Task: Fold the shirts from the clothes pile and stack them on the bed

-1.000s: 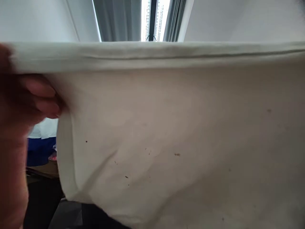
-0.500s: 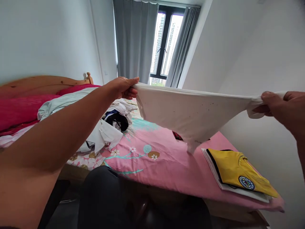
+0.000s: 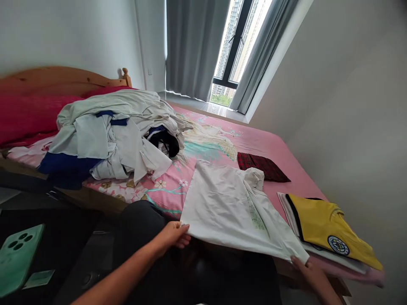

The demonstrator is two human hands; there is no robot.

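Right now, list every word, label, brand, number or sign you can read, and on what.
No text is legible.
Green print on the white garment: too blurred to read.
Round badge on the yellow garment: any lettering too small.
Card beside the phone: any text too blurred.

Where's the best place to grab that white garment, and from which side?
Probably both corners of its near edge, from the near side: the white garment lies partly on the pink bed, that edge stretched between left grip and right grip, while its far right part is bunched.
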